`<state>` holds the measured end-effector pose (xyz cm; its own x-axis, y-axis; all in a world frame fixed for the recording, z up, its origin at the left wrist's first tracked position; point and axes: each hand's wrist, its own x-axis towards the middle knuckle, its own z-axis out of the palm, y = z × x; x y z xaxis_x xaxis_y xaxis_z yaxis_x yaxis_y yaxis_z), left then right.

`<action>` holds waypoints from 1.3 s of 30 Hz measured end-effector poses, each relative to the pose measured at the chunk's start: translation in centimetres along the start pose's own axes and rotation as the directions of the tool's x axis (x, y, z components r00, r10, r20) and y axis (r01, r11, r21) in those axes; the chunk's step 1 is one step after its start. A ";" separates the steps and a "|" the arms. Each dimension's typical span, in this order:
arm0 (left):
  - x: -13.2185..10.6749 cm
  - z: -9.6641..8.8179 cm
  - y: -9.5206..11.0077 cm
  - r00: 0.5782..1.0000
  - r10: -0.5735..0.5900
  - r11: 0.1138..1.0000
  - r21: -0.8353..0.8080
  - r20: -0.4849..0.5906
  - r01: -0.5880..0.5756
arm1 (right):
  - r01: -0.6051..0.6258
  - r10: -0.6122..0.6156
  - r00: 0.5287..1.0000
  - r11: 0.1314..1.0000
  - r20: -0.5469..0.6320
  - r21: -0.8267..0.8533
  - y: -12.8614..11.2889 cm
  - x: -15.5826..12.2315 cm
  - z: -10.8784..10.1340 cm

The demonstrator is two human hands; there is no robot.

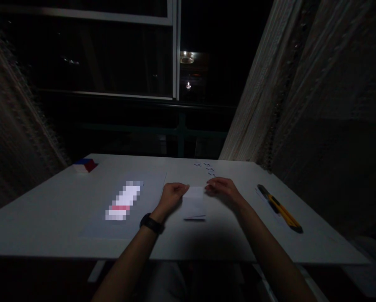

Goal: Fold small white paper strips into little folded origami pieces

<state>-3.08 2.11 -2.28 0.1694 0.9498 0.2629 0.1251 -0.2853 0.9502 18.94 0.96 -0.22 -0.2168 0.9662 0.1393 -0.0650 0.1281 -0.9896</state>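
A small folded piece of white paper [194, 206] lies on the white table in front of me, with a crease across its upper part. My left hand [172, 196], a black watch [151, 223] on its wrist, pinches the paper's upper left edge between thumb and fingers. Just past the paper's upper right corner is my right hand [223, 187], its fingers curved and a little apart. Nothing shows between them, and they appear not to touch the paper.
A larger sheet [95, 226] lies left, bearing a bright pixelated oblong [124, 201]. A blue, red and white block [84, 165] sits at the back left. Several small dark-marked paper pieces [209, 169] lie behind my hands. A yellow-black utility knife [280, 208] lies right.
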 end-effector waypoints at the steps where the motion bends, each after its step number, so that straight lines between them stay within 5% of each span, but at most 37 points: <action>1: 0.1 0.1 -0.1 1.000 -0.008 1.000 -0.014 -0.008 0.008 | -0.003 0.003 1.000 1.000 0.002 0.019 0.3 0.1 0.5; 3: 0.1 0.4 -0.3 1.000 -0.024 0.999 -0.028 -0.015 0.024 | -0.030 0.030 0.999 1.000 0.035 0.002 1.0 0.3 1.9; 6: 0.0 0.6 -0.3 0.999 -0.042 0.998 -0.045 0.006 0.042 | -0.017 0.008 0.995 0.996 -0.101 -0.088 2.0 0.4 3.7; 9: -0.3 0.7 0.2 0.996 -0.038 0.998 -0.056 0.083 0.043 | -0.005 -0.015 0.993 0.985 -0.119 -0.172 2.7 0.4 4.3; 14: -0.7 0.7 0.8 0.980 -0.074 0.997 0.017 0.185 0.073 | 0.047 -0.077 0.991 0.968 -0.112 -0.247 3.0 0.6 3.9; 25: -0.9 0.7 0.9 0.952 -0.128 0.978 -0.124 0.277 0.168 | 0.057 -0.094 0.987 0.964 -0.132 -0.259 2.7 0.8 2.8; 39: -0.7 0.8 0.6 0.956 -0.186 0.928 -0.279 0.228 0.247 | 0.018 -0.081 0.957 0.976 -0.280 -0.218 1.5 0.9 1.7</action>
<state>-2.34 1.15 -2.03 0.3614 0.9317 0.0365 -0.1149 0.0056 0.9934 17.01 1.64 -1.49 0.0704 0.9766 0.2032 0.1454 0.1915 -0.9707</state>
